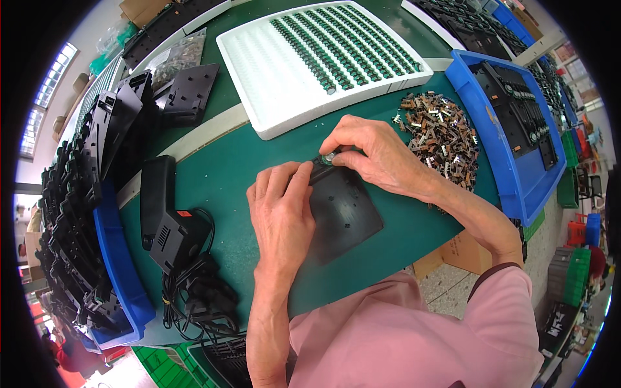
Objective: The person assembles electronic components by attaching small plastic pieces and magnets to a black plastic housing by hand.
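A flat black plastic panel [343, 213], roughly square with small slots cut into its face, lies on the green table [226, 174] close to the near edge, turned a little askew. At its far corner sits a small round part [328, 158], dark green with a pale shiny centre, mostly hidden under fingers.

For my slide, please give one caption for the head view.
Two bare hands, left and right, press a small round part onto a flat black plastic panel.
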Demonstrator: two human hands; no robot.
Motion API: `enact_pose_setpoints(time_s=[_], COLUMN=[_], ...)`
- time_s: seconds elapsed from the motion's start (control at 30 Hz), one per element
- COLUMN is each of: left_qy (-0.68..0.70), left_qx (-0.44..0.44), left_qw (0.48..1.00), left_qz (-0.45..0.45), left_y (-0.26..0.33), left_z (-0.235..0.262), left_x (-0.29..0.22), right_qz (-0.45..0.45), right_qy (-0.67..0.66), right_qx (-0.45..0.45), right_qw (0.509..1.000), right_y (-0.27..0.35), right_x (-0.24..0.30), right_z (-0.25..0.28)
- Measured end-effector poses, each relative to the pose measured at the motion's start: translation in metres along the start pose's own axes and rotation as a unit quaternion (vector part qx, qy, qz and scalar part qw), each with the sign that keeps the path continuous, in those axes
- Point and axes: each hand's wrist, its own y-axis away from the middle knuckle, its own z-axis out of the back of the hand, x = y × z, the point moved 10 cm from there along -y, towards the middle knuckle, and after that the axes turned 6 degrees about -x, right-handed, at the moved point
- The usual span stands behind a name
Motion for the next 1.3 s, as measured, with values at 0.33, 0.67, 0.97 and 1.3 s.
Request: enact_pose_setpoints(time_s=[0.33, 0.67, 0.97, 1.3], left_qy=[0.009, -0.006, -0.004, -0.005], left_qx=[0.005, -0.026, -0.022, -0.037], left_qw=[1.0, 1.0, 1.0, 0.999], left_qz=[0.0, 0.001, 0.003, -0.003], left_y=[-0.002, -0.002, -0.004, -0.002], left_z=[-0.001, 0.005, 0.004, 0.004], left_x=[0.0, 0.01, 0.009, 0.01], right_qz=[-0.05, 0.008, 0.097, 0.034], right_qy=[0.132, 0.142, 0.061, 0.065], right_qx=[-0.062, -0.057, -0.049, -0.066], right_qw=[0.988, 0.988, 0.992, 0.995], right_y=[0.013, 0.026, -0.001, -0.004], right_x=[-0.021, -0.012, 0.016, 0.014], right_z=[0.065, 0.063, -0.003, -0.006])
